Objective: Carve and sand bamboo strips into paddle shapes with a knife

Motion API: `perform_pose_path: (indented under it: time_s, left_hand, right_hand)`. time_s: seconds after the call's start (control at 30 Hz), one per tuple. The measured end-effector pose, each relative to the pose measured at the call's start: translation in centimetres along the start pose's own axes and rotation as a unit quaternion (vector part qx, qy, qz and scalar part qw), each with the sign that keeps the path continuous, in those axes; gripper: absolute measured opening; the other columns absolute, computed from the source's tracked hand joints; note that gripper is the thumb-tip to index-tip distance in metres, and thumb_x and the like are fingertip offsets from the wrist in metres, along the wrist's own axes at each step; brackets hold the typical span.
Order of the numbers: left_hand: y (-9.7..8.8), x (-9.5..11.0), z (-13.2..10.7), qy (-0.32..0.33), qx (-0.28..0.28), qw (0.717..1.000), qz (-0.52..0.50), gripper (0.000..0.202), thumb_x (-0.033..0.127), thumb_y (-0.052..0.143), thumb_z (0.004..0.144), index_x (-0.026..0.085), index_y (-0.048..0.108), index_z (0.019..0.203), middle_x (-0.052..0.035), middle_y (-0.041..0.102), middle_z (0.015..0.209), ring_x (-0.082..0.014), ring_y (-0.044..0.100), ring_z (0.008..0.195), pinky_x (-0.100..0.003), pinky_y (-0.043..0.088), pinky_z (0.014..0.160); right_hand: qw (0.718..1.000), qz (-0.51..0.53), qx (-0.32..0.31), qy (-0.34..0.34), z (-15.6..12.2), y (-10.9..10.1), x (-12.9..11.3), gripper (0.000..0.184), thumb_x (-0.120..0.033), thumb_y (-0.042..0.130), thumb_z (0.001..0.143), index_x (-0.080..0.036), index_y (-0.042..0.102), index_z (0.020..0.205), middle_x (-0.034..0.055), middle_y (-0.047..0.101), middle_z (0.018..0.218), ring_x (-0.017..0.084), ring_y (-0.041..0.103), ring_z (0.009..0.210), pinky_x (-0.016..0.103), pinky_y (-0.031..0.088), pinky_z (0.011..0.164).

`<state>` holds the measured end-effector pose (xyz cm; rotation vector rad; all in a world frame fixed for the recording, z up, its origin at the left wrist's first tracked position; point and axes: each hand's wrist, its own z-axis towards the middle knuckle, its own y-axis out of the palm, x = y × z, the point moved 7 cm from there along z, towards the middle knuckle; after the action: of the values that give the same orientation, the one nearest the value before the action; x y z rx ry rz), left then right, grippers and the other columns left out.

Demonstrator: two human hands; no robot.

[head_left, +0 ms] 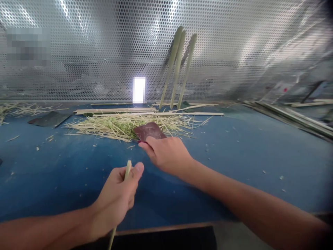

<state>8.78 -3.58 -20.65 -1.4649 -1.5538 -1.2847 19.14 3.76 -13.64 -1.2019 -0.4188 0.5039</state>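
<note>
Blue bench (229,156): left hand (114,198) grips bamboo (127,172), right hand (166,156) touches sandpaper (149,131).

Matt bamboo strip (127,170), perforated metal (221,45) (glossy)

Blue worktop (229,146), pale green strips (177,66), silver dotted screen (229,45), maroon pad (149,131), apparently sandpaper

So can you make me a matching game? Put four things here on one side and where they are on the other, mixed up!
Things:
1. Thin pale-green bamboo strip
2. Dark red rectangular sheet
3. Straw-coloured shavings
4. Three long green bamboo strips

Places:
A. Leaning on the silver perforated metal panel
B. In the left hand
C. Heaped on the blue work surface
D. By the right hand

Pairs: 1-B, 2-D, 3-C, 4-A
</note>
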Motion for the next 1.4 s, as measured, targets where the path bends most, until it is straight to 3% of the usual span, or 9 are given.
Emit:
perform_pose_path:
  time_s: [0.1,0.27,0.53,0.7,0.9,1.1,1.27,1.4]
  left_hand:
    - [0.3,-0.1,-0.4,0.017,-0.044,0.999,0.005,0.064,0.073,0.062,0.075,0.022,0.028,0.056,0.0125,0.021,0.035,-0.0022,0.016,0.031,-0.020,0.014,0.035]
    - [-0.2,-0.3,0.2,0.013,-0.054,0.998,-0.010,0.062,0.072,0.068,0.069,0.022,0.033,0.060,0.0136,0.026,0.034,-0.0028,0.019,0.028,-0.020,0.016,0.034]
    - [0.1,0.1,0.4,0.009,-0.051,0.999,0.000,0.065,0.081,0.064,0.064,0.022,0.038,0.053,0.0122,0.024,0.030,-0.0030,0.019,0.027,-0.021,0.016,0.034]
    - [0.4,0.7,0.6,0.016,-0.041,0.999,0.005,0.070,0.084,0.064,0.060,0.022,0.033,0.046,0.0109,0.023,0.028,-0.0026,0.019,0.026,-0.023,0.021,0.035]
    - [0.0,0.8,0.6,0.037,-0.024,0.998,0.054,0.067,0.083,0.058,0.067,0.024,0.030,0.053,0.0105,0.024,0.037,-0.0040,0.019,0.032,-0.023,0.012,0.033]
    - [-0.7,0.8,0.8,0.066,0.003,0.992,0.109,0.068,0.085,0.047,0.073,0.023,0.029,0.051,0.0088,0.024,0.040,-0.0049,0.022,0.033,-0.024,0.015,0.033]
    - [-0.3,0.8,0.7,0.055,-0.006,0.996,0.069,0.068,0.087,0.050,0.068,0.024,0.028,0.054,0.0101,0.023,0.040,-0.0046,0.019,0.034,-0.024,0.013,0.035]
    - [-0.3,0.4,-0.2,0.014,0.018,0.998,0.060,0.066,0.086,0.046,0.072,0.024,0.028,0.056,0.0106,0.020,0.042,-0.0051,0.017,0.035,-0.025,0.011,0.037]
  right_hand:
    - [0.998,0.065,0.016,-0.015,0.1,-0.4,0.4,0.052,-0.048,0.026,0.103,-0.018,0.058,0.075,0.0016,0.055,0.060,0.011,0.035,0.048,0.029,0.014,0.052]
    - [0.966,0.205,0.024,-0.156,-1.1,-0.9,-1.9,0.050,-0.045,0.025,0.104,-0.019,0.050,0.068,-0.0023,0.045,0.054,0.011,0.034,0.049,0.028,0.018,0.051]
    - [0.958,0.223,0.005,-0.178,-1.9,-0.4,-3.1,0.036,-0.035,0.033,0.099,-0.020,0.043,0.067,-0.0044,0.040,0.052,0.010,0.029,0.046,0.028,0.016,0.049]
    - [0.965,0.206,-0.018,-0.158,-1.8,-0.2,-3.2,0.035,-0.036,0.033,0.099,-0.020,0.045,0.070,-0.0038,0.043,0.053,0.010,0.030,0.045,0.029,0.014,0.049]
    - [0.976,0.172,-0.041,-0.131,-1.9,0.3,-3.2,0.033,-0.035,0.035,0.098,-0.020,0.047,0.072,-0.0037,0.044,0.054,0.011,0.028,0.044,0.030,0.012,0.050]
    - [0.988,0.113,0.004,-0.108,-2.0,0.1,-3.1,0.039,-0.038,0.030,0.099,-0.020,0.052,0.073,-0.0019,0.048,0.053,0.012,0.025,0.044,0.030,0.010,0.051]
    - [0.992,0.078,0.016,-0.094,-2.2,0.1,-3.5,0.040,-0.039,0.030,0.099,-0.019,0.057,0.077,-0.0004,0.054,0.053,0.013,0.027,0.043,0.030,0.009,0.050]
    - [0.997,0.071,0.027,-0.011,-1.1,-0.4,-1.7,0.051,-0.047,0.025,0.102,-0.019,0.058,0.076,0.0007,0.055,0.056,0.013,0.033,0.045,0.030,0.011,0.051]
